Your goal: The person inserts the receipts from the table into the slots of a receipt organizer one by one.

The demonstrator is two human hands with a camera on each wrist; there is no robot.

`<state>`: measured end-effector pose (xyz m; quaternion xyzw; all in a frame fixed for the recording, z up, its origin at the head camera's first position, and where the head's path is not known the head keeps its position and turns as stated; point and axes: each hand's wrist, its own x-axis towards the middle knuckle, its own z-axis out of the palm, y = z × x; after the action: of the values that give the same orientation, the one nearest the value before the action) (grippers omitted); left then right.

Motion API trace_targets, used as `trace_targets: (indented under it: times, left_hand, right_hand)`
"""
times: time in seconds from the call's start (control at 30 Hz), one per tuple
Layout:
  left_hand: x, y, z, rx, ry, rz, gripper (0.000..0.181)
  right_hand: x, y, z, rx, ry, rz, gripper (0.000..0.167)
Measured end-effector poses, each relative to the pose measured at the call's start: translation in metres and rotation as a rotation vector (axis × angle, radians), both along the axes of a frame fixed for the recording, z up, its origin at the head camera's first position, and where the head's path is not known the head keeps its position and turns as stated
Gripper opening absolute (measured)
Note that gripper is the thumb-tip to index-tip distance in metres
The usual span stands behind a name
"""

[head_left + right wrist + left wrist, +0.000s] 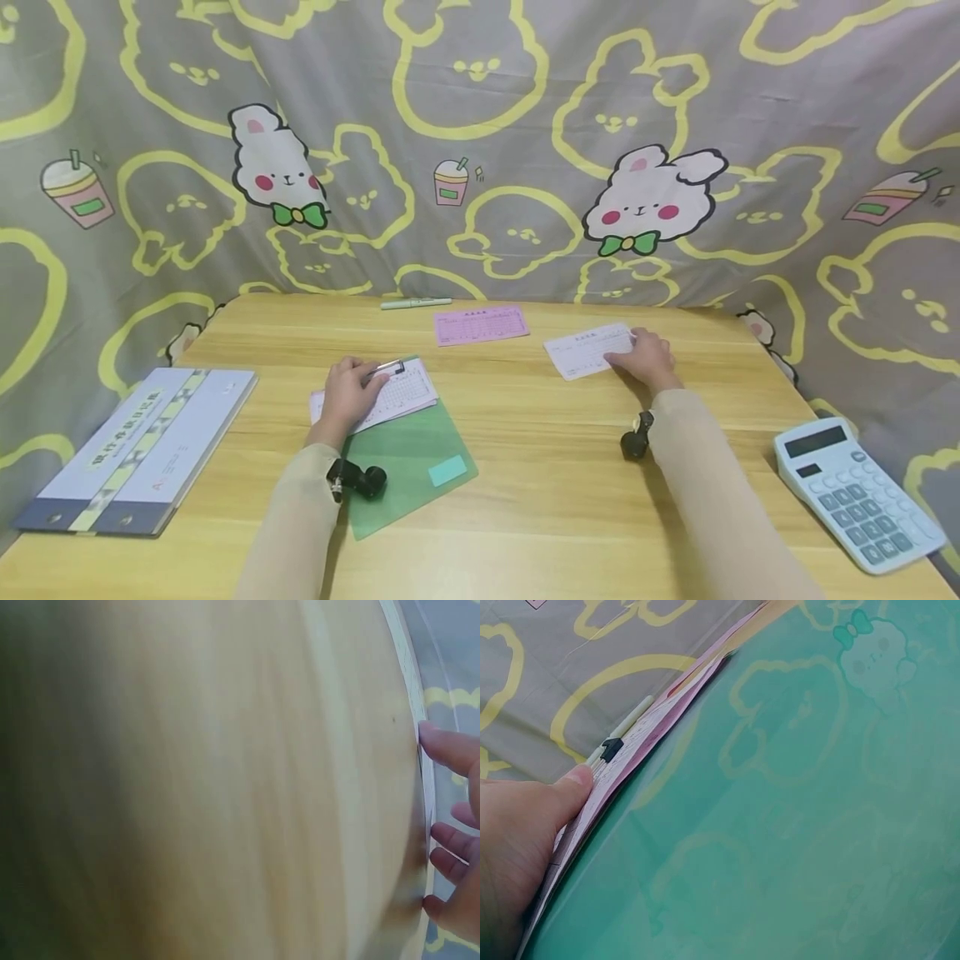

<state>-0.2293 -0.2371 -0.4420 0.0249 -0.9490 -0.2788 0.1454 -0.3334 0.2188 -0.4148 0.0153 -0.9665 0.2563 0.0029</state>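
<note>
A green clipboard [405, 475] with a pale blue label lies left of centre, and printed slips [405, 396] rest under its metal clip [388, 367]. My left hand [347, 400] rests on the slips beside the clip; in the left wrist view the thumb of that hand [529, 832] lies on the papers near the black clip part [610, 750]. On the right, a white printed slip [585, 352] lies on the table, with my right hand [647, 360] touching its right end. The right wrist view shows the fingertips of this hand [454, 825] along the slip's thin edge [426, 780].
A pink slip [482, 326] lies at the back centre, near a light green pen [416, 304]. The blue-and-white ledger [142, 450] sits at the left, and a light blue calculator [858, 496] at the right. Patterned cloth [510, 125] hangs behind the table.
</note>
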Motion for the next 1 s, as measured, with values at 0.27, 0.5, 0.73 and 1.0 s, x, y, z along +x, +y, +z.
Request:
trace_targets:
  times: [0.27,0.5,0.73,1.0]
  left_hand:
    - [0.001,0.000,-0.002,0.000,-0.004,-0.009,0.040]
    - [0.000,-0.001,-0.001,-0.002,0.025,-0.018,0.039]
    - [-0.001,0.000,-0.001,-0.010,0.014,-0.004,0.039]
    - [-0.001,-0.001,-0.001,-0.013,-0.002,-0.003,0.039]
  right_hand:
    - [0.005,-0.009,0.004,0.055,-0.066,0.034,0.084]
    - [0.006,-0.018,0.004,0.012,-0.080,0.007,0.073]
    - [0.005,-0.028,-0.001,-0.056,-0.033,-0.027,0.049]
    - [0.003,-0.033,-0.008,-0.209,0.052,-0.126,0.034]
